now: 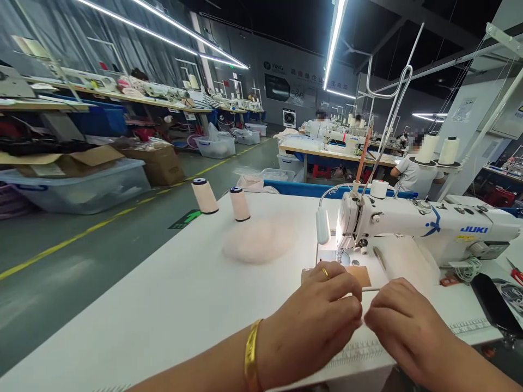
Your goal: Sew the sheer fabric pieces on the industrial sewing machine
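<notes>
My left hand (314, 318), with a ring and a gold bangle, is closed in front of the sewing machine (408, 215). Close beside it, fingertips almost meeting, my right hand (417, 326) is closed too. Whatever the fingers pinch is hidden or too small to make out. A thin pale strip (371, 289) shows just behind the gap between the hands. Beyond my fingers are the needle plate (327, 255) and an orange-brown patch (359, 275). Tweezers (379, 258) lie near the machine bed, beside sheer pale fabric (408, 261).
On the white table (163, 316) lies a sheer pale pink fabric heap (261, 239). Two thread cones (205, 196) stand near its far left edge. At the right are red-handled scissors (516, 275) and a black pad (494, 305). A co-worker (417, 169) sits behind the machine.
</notes>
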`<action>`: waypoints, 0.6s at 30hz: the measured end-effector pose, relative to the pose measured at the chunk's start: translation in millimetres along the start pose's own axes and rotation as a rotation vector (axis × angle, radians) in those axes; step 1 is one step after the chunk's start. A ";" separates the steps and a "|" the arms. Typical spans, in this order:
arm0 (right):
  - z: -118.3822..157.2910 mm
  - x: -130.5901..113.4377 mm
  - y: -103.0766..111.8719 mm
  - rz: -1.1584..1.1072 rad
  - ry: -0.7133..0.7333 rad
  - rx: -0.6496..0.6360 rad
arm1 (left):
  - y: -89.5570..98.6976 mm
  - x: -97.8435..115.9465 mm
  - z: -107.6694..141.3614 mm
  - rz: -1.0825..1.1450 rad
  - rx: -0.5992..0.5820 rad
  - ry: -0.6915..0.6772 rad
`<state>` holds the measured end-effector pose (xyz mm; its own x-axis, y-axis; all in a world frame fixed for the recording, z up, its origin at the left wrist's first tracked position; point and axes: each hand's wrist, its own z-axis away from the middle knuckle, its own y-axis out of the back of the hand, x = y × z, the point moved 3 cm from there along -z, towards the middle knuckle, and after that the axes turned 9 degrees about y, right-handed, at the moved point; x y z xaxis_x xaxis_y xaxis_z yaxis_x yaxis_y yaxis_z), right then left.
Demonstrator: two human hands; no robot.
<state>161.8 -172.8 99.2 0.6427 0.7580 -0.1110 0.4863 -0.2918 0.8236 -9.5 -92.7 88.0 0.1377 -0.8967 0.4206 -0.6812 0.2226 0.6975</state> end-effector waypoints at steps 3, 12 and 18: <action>0.1 -4.2 12.3 -0.255 -0.220 -0.070 | 2.2 11.6 1.4 0.208 -0.055 0.116; -14.7 82.1 -70.4 -0.373 -0.730 -0.279 | -48.3 -69.2 0.3 -0.024 -0.213 0.769; -28.8 111.1 -105.6 -0.227 -0.763 -0.276 | -58.6 -103.8 1.9 -0.353 -0.001 0.478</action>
<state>164.9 -41.0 15.9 0.8191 0.1502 -0.5537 0.5533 0.0481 0.8316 14.7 -13.4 2.4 0.6645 -0.6450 0.3773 -0.5346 -0.0575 0.8431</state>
